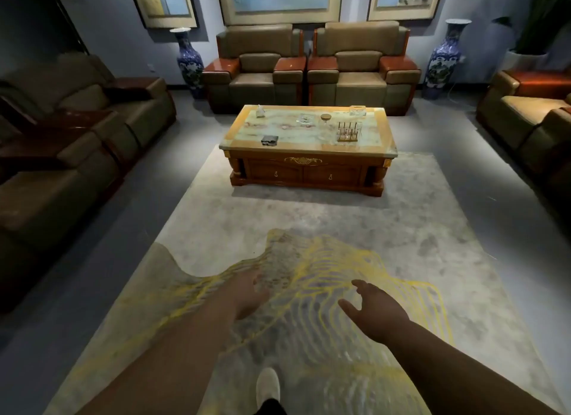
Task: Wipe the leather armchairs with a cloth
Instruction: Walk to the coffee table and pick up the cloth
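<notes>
A dark folded cloth (269, 140) lies on the counter (309, 149) in the middle of the frame. Two leather armchairs (312, 75) stand behind it. Low in the frame, the left hand (247, 294) and right hand (375, 311) hang over the rug (340, 229), each grip spread and holding nothing.

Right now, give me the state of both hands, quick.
Left hand: open, fingers relaxed, holding nothing.
Right hand: open, fingers spread loosely, holding nothing.
The dark cloth lies on the coffee table, untouched.

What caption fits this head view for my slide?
Empty open hands, left hand and right hand, approach dark folded cloth on marble-topped wooden table.
</notes>
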Tool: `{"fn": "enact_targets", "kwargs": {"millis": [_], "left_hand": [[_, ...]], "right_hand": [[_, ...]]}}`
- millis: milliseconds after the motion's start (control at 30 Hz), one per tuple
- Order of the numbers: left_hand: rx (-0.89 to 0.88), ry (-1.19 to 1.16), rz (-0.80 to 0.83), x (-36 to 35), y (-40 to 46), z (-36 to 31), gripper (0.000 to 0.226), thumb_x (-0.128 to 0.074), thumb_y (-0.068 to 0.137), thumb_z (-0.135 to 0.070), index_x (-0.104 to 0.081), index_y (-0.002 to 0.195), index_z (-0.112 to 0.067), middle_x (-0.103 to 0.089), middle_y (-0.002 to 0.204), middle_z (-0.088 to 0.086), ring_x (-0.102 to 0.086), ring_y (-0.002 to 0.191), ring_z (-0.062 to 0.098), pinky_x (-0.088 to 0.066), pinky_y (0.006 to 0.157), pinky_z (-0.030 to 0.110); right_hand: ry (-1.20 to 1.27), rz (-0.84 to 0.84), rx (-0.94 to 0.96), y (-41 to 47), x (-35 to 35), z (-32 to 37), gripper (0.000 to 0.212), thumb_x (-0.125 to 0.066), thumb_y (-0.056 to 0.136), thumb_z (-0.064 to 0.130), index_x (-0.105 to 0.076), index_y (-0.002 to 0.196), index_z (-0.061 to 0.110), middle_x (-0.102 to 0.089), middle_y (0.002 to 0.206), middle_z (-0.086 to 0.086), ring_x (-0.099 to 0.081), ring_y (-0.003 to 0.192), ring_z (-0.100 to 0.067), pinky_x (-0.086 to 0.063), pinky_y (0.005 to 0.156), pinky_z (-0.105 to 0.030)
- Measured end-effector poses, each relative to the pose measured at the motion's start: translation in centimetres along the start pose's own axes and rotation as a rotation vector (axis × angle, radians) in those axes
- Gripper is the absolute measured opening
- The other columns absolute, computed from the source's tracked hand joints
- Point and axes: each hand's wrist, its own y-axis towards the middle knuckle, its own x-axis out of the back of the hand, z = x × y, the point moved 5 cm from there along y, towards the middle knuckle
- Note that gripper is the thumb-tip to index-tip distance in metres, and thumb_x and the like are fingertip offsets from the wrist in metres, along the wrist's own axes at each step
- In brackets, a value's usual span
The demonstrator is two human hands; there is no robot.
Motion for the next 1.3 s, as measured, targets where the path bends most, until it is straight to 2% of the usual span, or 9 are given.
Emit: {"fn": "enact_targets", "kwargs": {"millis": [100, 233, 433, 533, 667, 867, 967, 1167, 1300], "left_hand": [[0.038, -0.060, 0.051, -0.2, 1.8, 1.0, 0.068, -0.060, 0.098, -0.046, -0.043, 0.161, -0.026, -0.048, 0.162, 0.003, -0.050, 0.143, 0.023, -0.042, 0.111, 0.031], [0.069, -0.076, 0.096, 0.4, 5.8, 2.6, 0.072, -0.063, 0.094, -0.049, -0.044, 0.160, -0.027, -0.050, 0.160, 0.002, -0.052, 0.141, 0.022, -0.046, 0.111, 0.034], [0.027, 0.007, 0.149, 4.3, 14.3, 4.3, 0.071, -0.066, 0.097, -0.047, -0.043, 0.160, -0.023, -0.042, 0.164, 0.003, -0.045, 0.147, 0.025, -0.040, 0.107, 0.027], [-0.007, 0.075, 0.160, 7.5, 18.8, 4.9, 0.064, -0.060, 0.102, -0.047, -0.043, 0.159, -0.024, -0.040, 0.165, 0.007, -0.043, 0.148, 0.028, -0.037, 0.114, 0.032], [0.026, 0.064, 0.234, 10.8, 23.8, 6.2, 0.072, -0.054, 0.103, -0.056, -0.035, 0.163, -0.023, -0.035, 0.168, 0.007, -0.040, 0.149, 0.028, -0.036, 0.119, 0.038], [0.079, -0.054, 0.229, 15.8, 30.8, 8.0, 0.068, -0.058, 0.098, -0.064, -0.050, 0.153, -0.023, -0.054, 0.153, 0.006, -0.057, 0.132, 0.026, -0.048, 0.110, 0.039], [0.101, -0.101, 0.239, 17.3, 33.6, 9.5, 0.064, -0.059, 0.099, -0.061, -0.052, 0.151, -0.022, -0.058, 0.147, 0.006, -0.061, 0.125, 0.025, -0.052, 0.106, 0.038], [0.175, -0.064, 0.227, 19.5, 39.0, 12.1, 0.063, -0.059, 0.099, -0.061, -0.052, 0.150, -0.024, -0.057, 0.149, 0.005, -0.060, 0.128, 0.024, -0.050, 0.107, 0.038], [0.216, -0.008, 0.241, 21.3, 43.6, 12.5, 0.064, -0.057, 0.099, -0.062, -0.051, 0.151, -0.025, -0.058, 0.149, 0.003, -0.060, 0.129, 0.024, -0.049, 0.106, 0.036]], "right_hand": [[-0.012, 0.067, -0.010, 1.9, -0.5, 0.5, 0.080, -0.046, 0.095, 0.074, -0.032, 0.159, 0.029, -0.054, 0.150, 0.004, -0.053, 0.136, -0.016, -0.044, 0.107, -0.033], [-0.029, 0.184, 0.001, 5.6, -0.9, 2.2, 0.081, -0.042, 0.095, 0.076, -0.026, 0.160, 0.029, -0.060, 0.140, 0.004, -0.061, 0.123, -0.018, -0.048, 0.099, -0.034], [-0.105, 0.239, -0.009, 15.5, -0.2, 5.8, 0.083, -0.044, 0.094, 0.077, -0.031, 0.158, 0.026, -0.062, 0.140, -0.002, -0.060, 0.126, -0.024, -0.049, 0.100, -0.035], [-0.133, 0.244, -0.010, 21.2, 0.4, 8.7, 0.084, -0.047, 0.093, 0.077, -0.032, 0.158, 0.027, -0.061, 0.143, -0.003, -0.059, 0.128, -0.025, -0.048, 0.103, -0.036], [-0.131, 0.266, 0.007, 27.6, 0.7, 14.0, 0.082, -0.049, 0.093, 0.075, -0.030, 0.159, 0.028, -0.059, 0.145, -0.004, -0.058, 0.130, -0.027, -0.048, 0.104, -0.038], [-0.129, 0.288, 0.042, 34.8, 0.3, 19.2, 0.082, -0.048, 0.092, 0.077, -0.030, 0.158, 0.032, -0.057, 0.147, -0.001, -0.060, 0.126, -0.025, -0.050, 0.104, -0.041], [-0.152, 0.315, 0.037, 37.7, 0.4, 19.7, 0.082, -0.049, 0.092, 0.076, -0.031, 0.158, 0.031, -0.056, 0.149, -0.001, -0.058, 0.130, -0.026, -0.049, 0.106, -0.040], [-0.128, 0.336, -0.045, 45.0, 1.2, 18.9, 0.078, -0.051, 0.095, 0.073, -0.038, 0.157, 0.027, -0.059, 0.146, -0.004, -0.059, 0.129, -0.025, -0.049, 0.107, -0.038], [-0.153, 0.364, -0.026, 50.3, 1.6, 19.7, 0.076, -0.051, 0.096, 0.071, -0.037, 0.157, 0.029, -0.057, 0.150, -0.002, -0.057, 0.133, -0.024, -0.047, 0.110, -0.037]]}}
